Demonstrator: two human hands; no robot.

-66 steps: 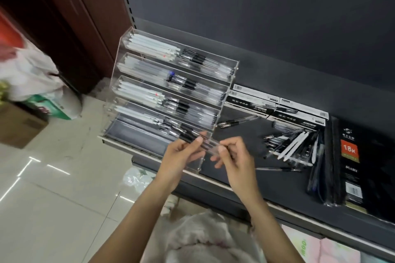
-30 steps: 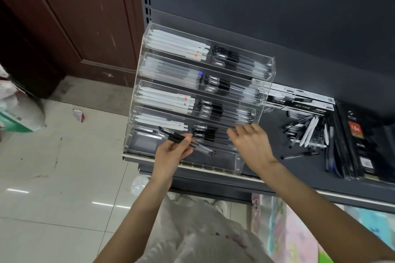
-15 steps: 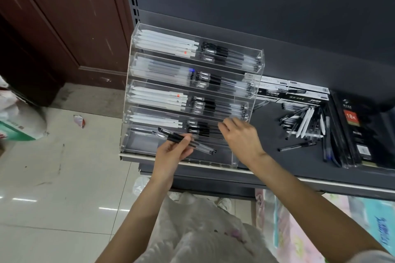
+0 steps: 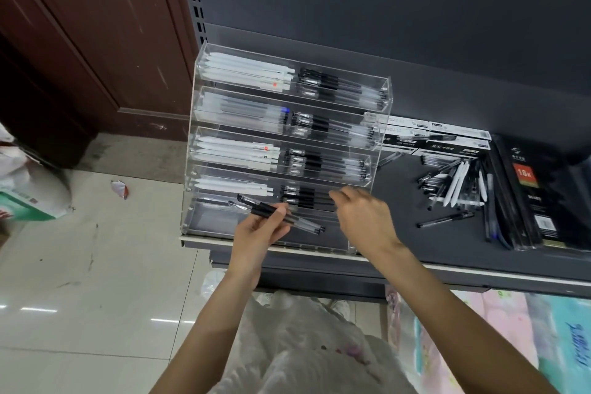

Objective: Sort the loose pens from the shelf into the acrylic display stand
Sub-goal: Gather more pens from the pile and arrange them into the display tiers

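Observation:
The tiered acrylic display stand [image 4: 195, 150] stands at the left end of the dark shelf [image 4: 403, 243]. White pens lie on the left and black pens on the right of its upper tiers. My left hand [image 4: 256, 233] is shut on a few black pens [image 4: 281, 216] in front of the lowest tiers. My right hand [image 4: 364, 217] hovers at the right side of the fourth tier with curled fingers; whether it holds anything I cannot tell. A pile of loose pens [image 4: 451, 185] lies on the shelf to the right, with one single black pen [image 4: 444, 220] nearer the front.
Pen boxes [image 4: 441, 137] lie behind the loose pile. Black diary notebooks [image 4: 537, 195] stand at the far right. A brown wooden door [image 4: 89, 35] and tiled floor [image 4: 80, 281] are to the left, with bags [image 4: 22, 189] on the floor.
My right hand has shifted slightly along the fourth tier. My left hand keeps the black pens in the same place. The camera view has shifted a little.

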